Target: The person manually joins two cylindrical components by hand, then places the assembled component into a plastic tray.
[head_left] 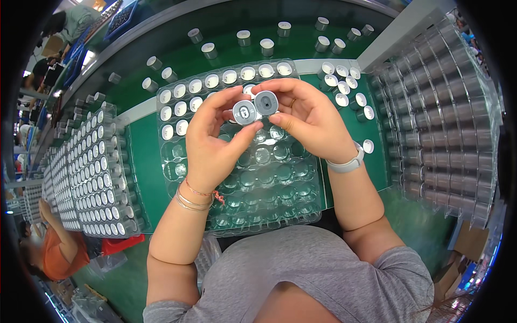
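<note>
My left hand (215, 137) holds a small round grey cylindrical part (245, 112) by its rim, its end face turned toward me. My right hand (307, 116) grips a second, similar grey part (266, 103) right beside the first; the two parts touch or nearly touch. Both hands hover above a clear plastic tray (247, 177) with round pockets. The tray's far rows hold white-topped cylinders (212, 81); its nearer pockets are bare.
Stacks of filled clear trays (94, 172) stand at the left and stacks of trays (447, 118) at the right. Loose grey cylinders (344, 86) stand on the green table and on the dark belt (226, 32) behind. A person in orange (56, 253) sits lower left.
</note>
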The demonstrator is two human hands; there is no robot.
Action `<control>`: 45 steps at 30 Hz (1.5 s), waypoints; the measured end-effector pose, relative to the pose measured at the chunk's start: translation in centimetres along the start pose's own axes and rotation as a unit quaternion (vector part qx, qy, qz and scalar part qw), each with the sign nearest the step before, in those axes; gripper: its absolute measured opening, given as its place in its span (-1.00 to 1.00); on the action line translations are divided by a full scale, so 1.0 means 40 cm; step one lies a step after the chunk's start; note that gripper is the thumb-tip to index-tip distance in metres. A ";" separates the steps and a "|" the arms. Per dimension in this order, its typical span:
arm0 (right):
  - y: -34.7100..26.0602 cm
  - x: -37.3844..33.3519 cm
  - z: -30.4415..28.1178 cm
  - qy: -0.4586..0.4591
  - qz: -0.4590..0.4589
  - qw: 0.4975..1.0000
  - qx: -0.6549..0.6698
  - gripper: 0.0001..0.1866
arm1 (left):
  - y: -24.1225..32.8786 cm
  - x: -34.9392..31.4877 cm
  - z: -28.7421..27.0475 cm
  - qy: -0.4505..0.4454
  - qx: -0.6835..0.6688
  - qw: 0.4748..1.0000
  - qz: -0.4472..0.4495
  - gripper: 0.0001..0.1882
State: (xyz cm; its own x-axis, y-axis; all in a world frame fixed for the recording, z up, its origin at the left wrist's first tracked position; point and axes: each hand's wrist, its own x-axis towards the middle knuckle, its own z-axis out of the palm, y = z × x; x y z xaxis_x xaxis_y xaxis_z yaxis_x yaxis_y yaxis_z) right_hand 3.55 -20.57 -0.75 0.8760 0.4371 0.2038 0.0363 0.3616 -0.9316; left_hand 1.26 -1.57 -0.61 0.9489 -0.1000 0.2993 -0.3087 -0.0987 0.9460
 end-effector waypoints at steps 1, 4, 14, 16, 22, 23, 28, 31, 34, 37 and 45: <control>-0.001 0.001 0.000 -0.001 0.002 1.000 -0.003 -0.58 | 0.000 0.000 0.000 0.000 0.001 1.000 0.001 -0.42; 0.001 0.000 -0.002 -0.002 0.002 1.000 -0.008 -0.57 | 0.001 0.000 -0.003 -0.004 0.014 1.000 -0.002 -0.43; -0.002 0.000 -0.004 0.021 0.003 0.999 -0.049 -0.55 | -0.015 0.006 -0.009 -0.004 0.056 0.997 0.047 -0.44; -0.001 0.002 -0.007 0.034 -0.006 0.998 -0.053 -0.56 | -0.014 0.007 -0.010 0.000 0.070 0.997 0.032 -0.45; -0.018 -0.001 -0.009 0.053 0.041 0.997 -0.026 -0.57 | -0.013 0.008 0.000 0.038 0.007 0.999 -0.018 -0.47; -0.016 -0.002 -0.010 0.052 0.048 0.997 -0.026 -0.57 | -0.014 0.009 0.000 0.038 0.007 0.999 -0.018 -0.47; -0.002 -0.001 -0.010 0.048 0.043 0.997 -0.033 -0.57 | -0.006 0.006 -0.007 0.018 0.019 0.998 -0.052 -0.54; 0.000 -0.002 -0.008 0.046 0.047 0.997 -0.041 -0.57 | -0.003 0.002 -0.001 0.027 -0.012 0.999 -0.043 -0.56; -0.001 -0.003 -0.008 0.045 0.053 0.997 -0.040 -0.57 | -0.001 0.004 0.002 0.037 -0.008 0.999 -0.039 -0.58; -0.001 -0.004 -0.009 0.044 0.063 0.997 -0.030 -0.57 | -0.008 0.002 -0.003 0.027 0.001 0.999 -0.042 -0.56; 0.002 -0.004 -0.007 0.046 0.040 0.998 -0.028 -0.52 | -0.013 0.009 0.000 0.036 0.048 0.998 -0.007 -0.53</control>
State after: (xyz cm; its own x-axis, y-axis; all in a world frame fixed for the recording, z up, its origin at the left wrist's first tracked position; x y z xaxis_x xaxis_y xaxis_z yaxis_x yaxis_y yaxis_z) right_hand 3.54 -20.84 -0.94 0.9175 0.3844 0.1022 -0.0110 0.2814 -0.9595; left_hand 1.75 -1.57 -0.98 0.9545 -0.0275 0.2970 -0.2966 -0.1938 0.9351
